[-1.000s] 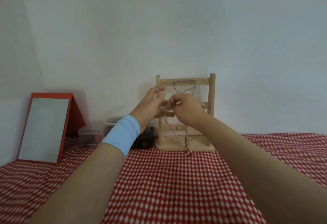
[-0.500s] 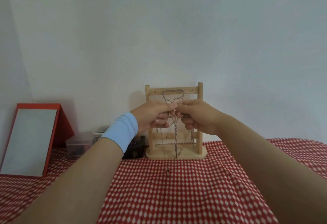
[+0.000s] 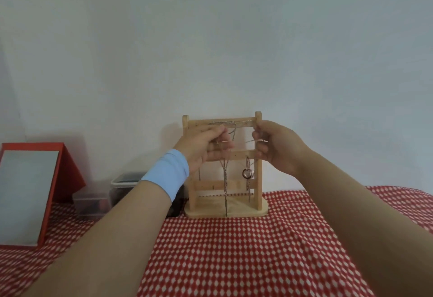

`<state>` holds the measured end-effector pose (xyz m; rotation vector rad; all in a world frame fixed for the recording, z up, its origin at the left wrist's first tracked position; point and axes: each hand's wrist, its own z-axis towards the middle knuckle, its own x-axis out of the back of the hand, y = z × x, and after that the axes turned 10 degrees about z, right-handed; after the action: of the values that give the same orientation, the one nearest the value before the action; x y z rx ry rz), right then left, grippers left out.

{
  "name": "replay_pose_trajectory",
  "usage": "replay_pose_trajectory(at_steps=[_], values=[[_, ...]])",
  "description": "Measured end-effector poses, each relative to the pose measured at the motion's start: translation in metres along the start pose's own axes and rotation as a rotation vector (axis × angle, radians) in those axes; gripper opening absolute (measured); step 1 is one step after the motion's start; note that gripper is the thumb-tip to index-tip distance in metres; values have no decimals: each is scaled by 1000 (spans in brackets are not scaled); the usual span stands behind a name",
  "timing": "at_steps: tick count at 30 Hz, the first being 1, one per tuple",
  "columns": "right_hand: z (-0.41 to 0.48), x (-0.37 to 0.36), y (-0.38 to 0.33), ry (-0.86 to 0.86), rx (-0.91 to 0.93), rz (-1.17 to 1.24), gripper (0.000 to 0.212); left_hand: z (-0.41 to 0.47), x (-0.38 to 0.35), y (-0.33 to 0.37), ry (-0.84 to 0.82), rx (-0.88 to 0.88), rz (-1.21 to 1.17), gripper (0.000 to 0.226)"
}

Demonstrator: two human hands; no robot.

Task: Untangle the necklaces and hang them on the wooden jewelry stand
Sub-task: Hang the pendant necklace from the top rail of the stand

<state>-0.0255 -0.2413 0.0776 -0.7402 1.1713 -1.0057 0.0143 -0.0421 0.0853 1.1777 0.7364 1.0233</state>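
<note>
Left of stand (image 3: 203, 210), clear tubs (image 3: 119, 193) hold dark bits; L hand (image 3: 206, 146) & R hand (image 3: 278, 149) each pinch chain (image 3: 251, 141).

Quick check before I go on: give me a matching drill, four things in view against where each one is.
Things: 1 wristband; 2 ring pendant; 3 mirror; 4 lidded box.
Places: A hanging by the right post of the stand; B far left, leaning; C left wrist; D between mirror and stand.
Pairs: 1-C, 2-A, 3-B, 4-D.
</note>
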Motion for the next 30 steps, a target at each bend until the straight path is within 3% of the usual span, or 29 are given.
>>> replay_pose_trajectory(at_steps=[4, 12, 30], values=[[14, -6, -3, 264, 200, -167, 23, 27, -16, 10, 286, -12, 206, 17], [37, -4, 1, 512, 308, -395, 36, 40, -35, 13, 468, -3, 455, 23], [5, 28, 76, 427, 225, -761, 23, 31, -53, -60, 184, 52, 750, 14]])
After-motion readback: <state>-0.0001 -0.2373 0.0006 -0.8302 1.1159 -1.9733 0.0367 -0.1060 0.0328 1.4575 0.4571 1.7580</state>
